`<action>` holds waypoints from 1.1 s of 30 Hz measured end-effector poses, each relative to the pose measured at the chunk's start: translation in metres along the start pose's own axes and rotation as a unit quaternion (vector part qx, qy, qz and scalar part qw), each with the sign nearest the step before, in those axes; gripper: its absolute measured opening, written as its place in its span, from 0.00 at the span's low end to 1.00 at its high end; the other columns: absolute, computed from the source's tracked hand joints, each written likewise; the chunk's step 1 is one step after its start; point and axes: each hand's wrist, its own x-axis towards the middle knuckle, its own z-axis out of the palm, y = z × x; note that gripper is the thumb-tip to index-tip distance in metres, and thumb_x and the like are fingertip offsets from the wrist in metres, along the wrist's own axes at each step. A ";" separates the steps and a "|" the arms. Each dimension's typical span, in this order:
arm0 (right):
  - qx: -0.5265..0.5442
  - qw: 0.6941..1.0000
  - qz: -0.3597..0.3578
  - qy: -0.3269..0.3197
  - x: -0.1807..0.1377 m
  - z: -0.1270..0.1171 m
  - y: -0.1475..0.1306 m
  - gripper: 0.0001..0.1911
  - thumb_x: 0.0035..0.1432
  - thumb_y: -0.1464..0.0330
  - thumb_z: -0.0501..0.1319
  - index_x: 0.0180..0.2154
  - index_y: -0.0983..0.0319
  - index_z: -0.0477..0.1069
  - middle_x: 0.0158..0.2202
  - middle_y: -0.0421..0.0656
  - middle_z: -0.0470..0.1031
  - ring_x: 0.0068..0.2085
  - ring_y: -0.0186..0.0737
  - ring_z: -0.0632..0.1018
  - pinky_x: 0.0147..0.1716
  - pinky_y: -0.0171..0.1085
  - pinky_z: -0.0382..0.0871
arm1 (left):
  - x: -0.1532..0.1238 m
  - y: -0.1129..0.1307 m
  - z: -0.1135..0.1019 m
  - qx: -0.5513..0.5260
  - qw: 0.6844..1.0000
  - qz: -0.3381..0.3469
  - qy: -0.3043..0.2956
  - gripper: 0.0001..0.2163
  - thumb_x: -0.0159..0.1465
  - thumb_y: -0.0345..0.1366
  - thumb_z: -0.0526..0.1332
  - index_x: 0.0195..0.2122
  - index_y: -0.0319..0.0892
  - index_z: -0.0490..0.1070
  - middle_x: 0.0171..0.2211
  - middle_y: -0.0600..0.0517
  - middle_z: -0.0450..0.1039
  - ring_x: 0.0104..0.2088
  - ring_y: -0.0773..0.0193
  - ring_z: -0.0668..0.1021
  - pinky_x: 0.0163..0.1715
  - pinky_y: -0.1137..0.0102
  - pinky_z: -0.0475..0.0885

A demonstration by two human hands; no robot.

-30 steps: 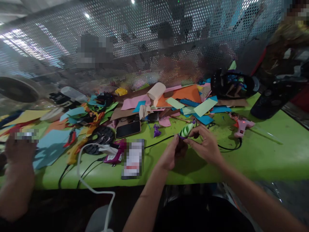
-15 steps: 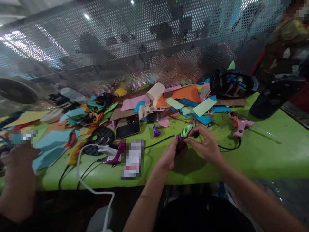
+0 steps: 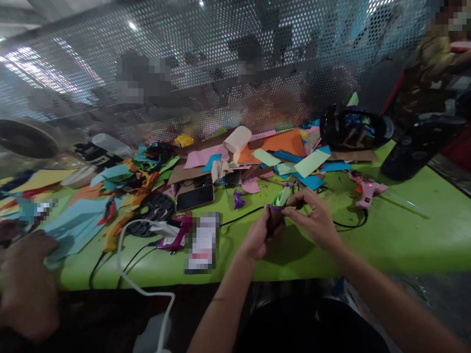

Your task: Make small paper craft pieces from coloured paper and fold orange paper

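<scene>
My left hand (image 3: pixel 259 233) is closed around the lower end of a small green paper craft (image 3: pixel 280 197), a pale green curled piece with a purple band around its base. It stands roughly upright above the green table (image 3: pixel 397 235). From the right, my right hand (image 3: pixel 314 218) pinches at the purple edge with thumb and forefinger; what exactly lies between those fingertips is too small to make out. A purple crumpled piece (image 3: pixel 239 199) lies on the table beyond my left hand. To the right rests a pink glue gun (image 3: pixel 368 190) with a red light.
Paper scraps (image 3: pixel 283 147) are heaped along a perforated metal screen (image 3: pixel 206 63). Two phones, a power strip (image 3: pixel 177 235), a yellow glue gun (image 3: pixel 116 233) and a white cable (image 3: pixel 147 293) lie leftward. A dark tumbler (image 3: pixel 412 147) stands right. Another person's hand (image 3: pixel 27 269) is at far left.
The green paper craft has turned in my fingers, showing more of its curled opening and purple rim. My hands have stayed nearly in place. The other person's hand has moved slightly downward.
</scene>
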 end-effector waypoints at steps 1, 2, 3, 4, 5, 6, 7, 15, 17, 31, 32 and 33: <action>-0.015 1.000 -0.008 0.000 0.000 0.001 0.001 0.08 0.56 0.67 0.69 0.32 0.58 0.70 0.31 0.39 0.70 0.33 0.38 0.71 0.33 0.37 0.66 | 0.000 0.000 0.001 0.002 1.000 0.001 0.004 0.27 0.58 0.66 0.57 0.28 0.43 0.59 0.15 0.61 0.56 0.13 0.76 0.52 0.13 0.78 0.45; -0.030 0.999 -0.016 0.000 -0.001 0.002 0.002 0.09 0.56 0.67 0.69 0.32 0.58 0.69 0.30 0.38 0.70 0.34 0.38 0.71 0.33 0.37 0.65 | 0.000 0.000 0.001 0.006 1.000 0.001 0.007 0.27 0.58 0.66 0.58 0.28 0.43 0.58 0.15 0.61 0.56 0.13 0.76 0.52 0.13 0.78 0.45; -0.041 0.999 -0.021 0.001 -0.001 0.003 0.002 0.09 0.56 0.67 0.69 0.32 0.58 0.69 0.30 0.38 0.70 0.34 0.38 0.71 0.33 0.37 0.65 | 0.000 0.000 0.002 0.012 1.000 0.000 0.010 0.28 0.58 0.66 0.58 0.27 0.43 0.58 0.15 0.61 0.56 0.13 0.76 0.52 0.13 0.78 0.45; -0.047 0.999 -0.025 0.003 -0.001 0.004 0.003 0.09 0.57 0.67 0.69 0.31 0.58 0.69 0.30 0.38 0.70 0.33 0.38 0.71 0.33 0.37 0.65 | 0.000 -0.001 0.002 0.017 1.000 -0.002 0.013 0.27 0.58 0.66 0.57 0.28 0.43 0.58 0.15 0.61 0.56 0.13 0.76 0.52 0.13 0.78 0.45; -0.049 0.998 -0.027 0.004 -0.001 0.004 0.004 0.09 0.57 0.67 0.68 0.31 0.58 0.69 0.30 0.38 0.70 0.33 0.38 0.71 0.33 0.37 0.65 | 0.000 -0.001 0.001 0.020 1.000 -0.005 0.010 0.27 0.58 0.66 0.57 0.28 0.43 0.59 0.15 0.62 0.56 0.13 0.76 0.51 0.13 0.78 0.45; -0.049 0.998 -0.027 0.004 0.000 0.004 0.004 0.08 0.58 0.67 0.68 0.31 0.58 0.69 0.30 0.38 0.70 0.33 0.38 0.71 0.33 0.37 0.65 | 0.000 -0.002 0.000 0.021 1.000 -0.009 0.004 0.27 0.59 0.66 0.56 0.28 0.43 0.59 0.15 0.62 0.55 0.13 0.76 0.51 0.12 0.78 0.45; -0.050 0.998 -0.027 0.004 0.000 0.004 0.005 0.08 0.58 0.67 0.67 0.31 0.58 0.69 0.30 0.38 0.70 0.33 0.38 0.71 0.32 0.37 0.65 | 0.000 -0.002 0.000 0.021 1.000 -0.015 -0.005 0.27 0.59 0.66 0.55 0.28 0.43 0.59 0.15 0.62 0.55 0.13 0.76 0.50 0.12 0.78 0.44; -0.033 0.999 -0.022 -0.011 0.000 0.002 0.003 0.05 0.60 0.68 0.66 0.33 0.58 0.70 0.31 0.39 0.71 0.34 0.39 0.72 0.34 0.37 0.66 | 0.000 -0.001 -0.003 0.022 0.999 -0.024 -0.017 0.28 0.60 0.66 0.53 0.28 0.43 0.60 0.13 0.62 0.55 0.11 0.76 0.49 0.10 0.78 0.44; -0.033 0.999 -0.023 -0.010 0.000 0.002 0.003 0.06 0.58 0.68 0.68 0.33 0.58 0.71 0.31 0.39 0.71 0.34 0.39 0.72 0.34 0.37 0.66 | 0.000 0.000 -0.002 0.024 0.999 -0.020 -0.011 0.28 0.60 0.66 0.53 0.27 0.43 0.60 0.13 0.62 0.54 0.11 0.76 0.50 0.10 0.78 0.44; 0.079 0.994 0.069 0.001 0.003 -0.004 0.004 0.06 0.59 0.64 0.65 0.33 0.59 0.72 0.31 0.39 0.71 0.32 0.37 0.72 0.33 0.37 0.66 | -0.003 0.006 -0.004 -0.018 0.997 -0.078 -0.023 0.28 0.63 0.65 0.50 0.36 0.41 0.66 0.12 0.64 0.53 0.10 0.75 0.47 0.10 0.78 0.50; 0.082 0.994 0.075 0.001 0.003 -0.004 0.004 0.06 0.58 0.64 0.66 0.33 0.59 0.72 0.30 0.39 0.71 0.32 0.37 0.72 0.33 0.36 0.66 | -0.003 0.007 -0.004 -0.032 0.996 -0.079 -0.033 0.27 0.63 0.64 0.50 0.36 0.41 0.66 0.11 0.64 0.52 0.10 0.75 0.46 0.10 0.78 0.49; 0.082 0.993 0.079 0.001 0.003 -0.004 0.005 0.07 0.57 0.64 0.67 0.33 0.59 0.72 0.30 0.39 0.71 0.32 0.37 0.72 0.33 0.36 0.66 | -0.003 0.008 -0.004 -0.046 0.995 -0.079 -0.045 0.26 0.63 0.63 0.51 0.36 0.41 0.66 0.11 0.65 0.52 0.10 0.75 0.45 0.10 0.78 0.48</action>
